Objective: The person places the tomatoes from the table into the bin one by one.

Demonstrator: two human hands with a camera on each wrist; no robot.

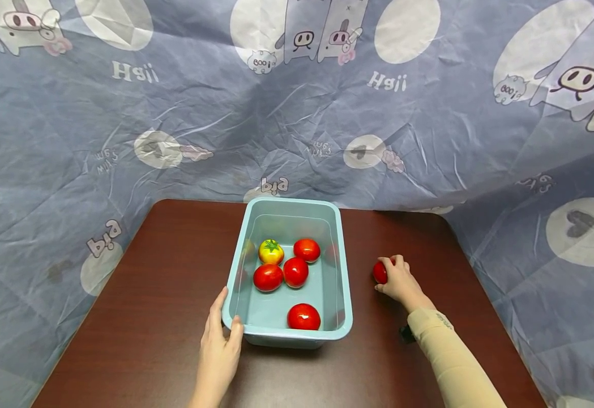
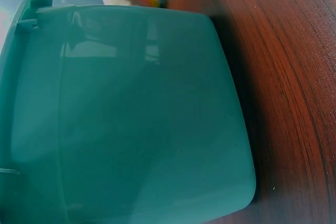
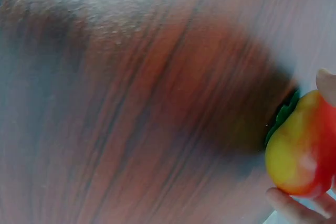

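A light blue-green plastic bin (image 1: 290,334) stands on the table with several tomatoes in it. One tomato (image 1: 271,251) turns up its yellow top and green leaves; the others, such as the tomato (image 1: 304,317) by the near wall, show red skin. My left hand (image 1: 218,345) rests at the bin's near left corner, thumb at the front rim and straight fingers along the left side. To the right of the bin, my right hand (image 1: 400,281) grips another tomato (image 3: 299,150), red and yellow with a green leafy top, between thumb and fingers. The bin's outer wall (image 2: 131,114) fills the left wrist view.
The dark brown wooden table (image 1: 139,317) has rounded back corners. A grey-blue printed cloth (image 1: 256,124) hangs behind it and down both sides. A small dark object (image 1: 406,334) shows under the right sleeve (image 1: 449,351).
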